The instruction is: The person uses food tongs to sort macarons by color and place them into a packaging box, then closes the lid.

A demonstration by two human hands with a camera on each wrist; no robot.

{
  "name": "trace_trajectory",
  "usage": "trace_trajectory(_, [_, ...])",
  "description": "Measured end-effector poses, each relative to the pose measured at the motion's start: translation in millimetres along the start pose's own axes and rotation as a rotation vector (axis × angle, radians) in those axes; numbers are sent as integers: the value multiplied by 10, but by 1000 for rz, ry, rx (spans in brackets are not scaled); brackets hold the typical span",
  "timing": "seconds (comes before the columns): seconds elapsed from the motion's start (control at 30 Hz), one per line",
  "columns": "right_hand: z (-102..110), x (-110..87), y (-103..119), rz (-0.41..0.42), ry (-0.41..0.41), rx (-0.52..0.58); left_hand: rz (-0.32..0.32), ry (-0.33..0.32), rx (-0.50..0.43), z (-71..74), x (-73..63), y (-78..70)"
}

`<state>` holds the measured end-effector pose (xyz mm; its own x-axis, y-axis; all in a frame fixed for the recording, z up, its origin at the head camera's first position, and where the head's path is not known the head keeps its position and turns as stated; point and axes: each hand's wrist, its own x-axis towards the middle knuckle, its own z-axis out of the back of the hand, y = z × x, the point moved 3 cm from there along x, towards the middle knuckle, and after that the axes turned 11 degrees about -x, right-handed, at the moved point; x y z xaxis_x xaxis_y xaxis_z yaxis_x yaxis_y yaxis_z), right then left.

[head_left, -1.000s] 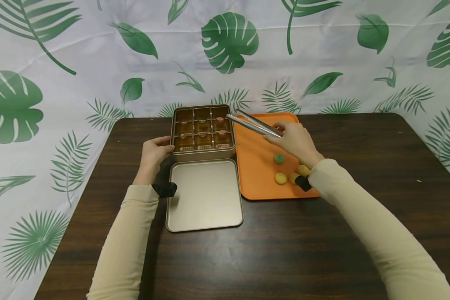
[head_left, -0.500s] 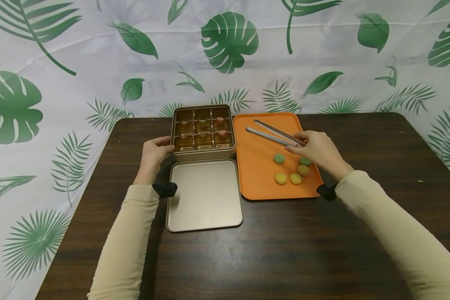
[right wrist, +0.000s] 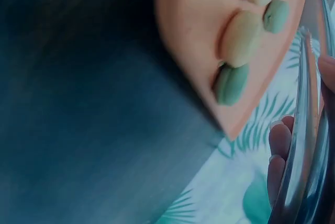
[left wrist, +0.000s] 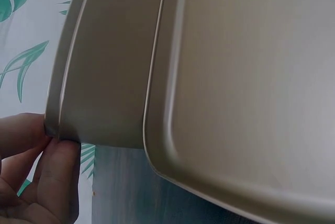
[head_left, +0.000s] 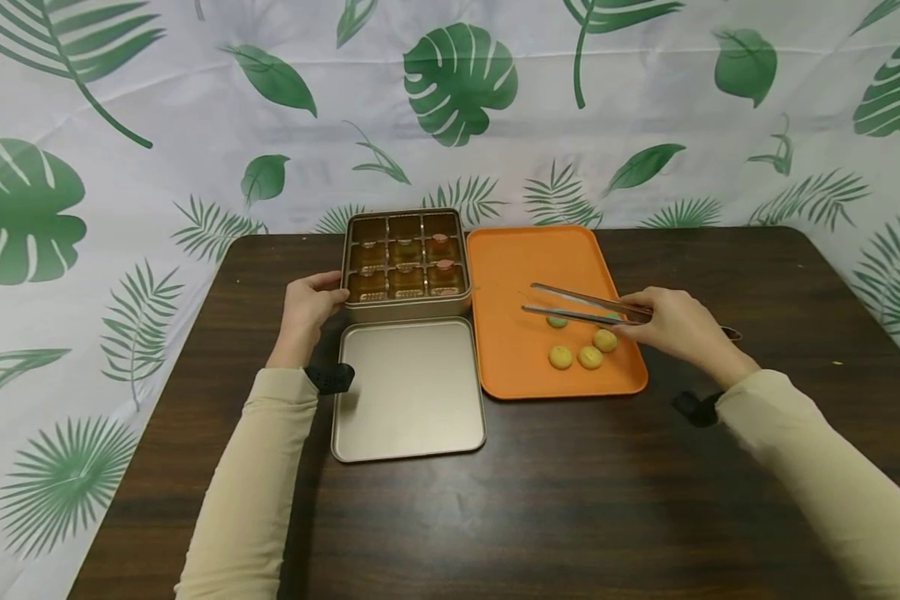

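The tongs (head_left: 585, 298) are held in the right hand (head_left: 678, 325), between its thumb and fingers; their two arms are parted, and nothing is pinched between the tips, which are pointed leftward from the grip. An orange tray (head_left: 517, 367) is reached over by them. On it, a green macaron (head_left: 557, 322) is partly covered by the nearer arm of the tongs, left of the fingers; whether it is touched cannot be told. A second green piece is partly hidden close by the fingertips. Three yellow macarons (head_left: 590, 357) are seen nearer the body than the tongs, down and left of the grip.

The right forearm is stretched forward and inward, with the back of the hand turned up and the tongs' looped end left showing behind the hand.

The tin box (head_left: 407, 312) is set well left of the tongs' grip. Its left edge is pinched by the left hand (head_left: 311, 312), the thumb laid at the near side. Pink macarons (head_left: 446, 265) are seen in its right-hand column of compartments. A flat metal lid (head_left: 412, 392) is laid on the table (head_left: 450, 525) just in front of the box, right of the left wrist.
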<state>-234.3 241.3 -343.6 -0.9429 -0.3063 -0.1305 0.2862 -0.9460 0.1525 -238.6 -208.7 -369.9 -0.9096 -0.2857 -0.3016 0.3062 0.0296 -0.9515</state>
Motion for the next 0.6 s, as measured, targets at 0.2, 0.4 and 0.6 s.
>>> trace_trajectory(0.2, [-63, -86, -139, -15, 17, -7, 4, -3, 4, 9, -5, 7])
trace_trajectory(0.4, [-101, -153, -252, -42, 20, -3, 5, -3, 3, 11, -3, -4])
trace_trajectory(0.6, [-117, -163, -330, -52, 20, -9, 2, -5, -6, 5, -3, -7])
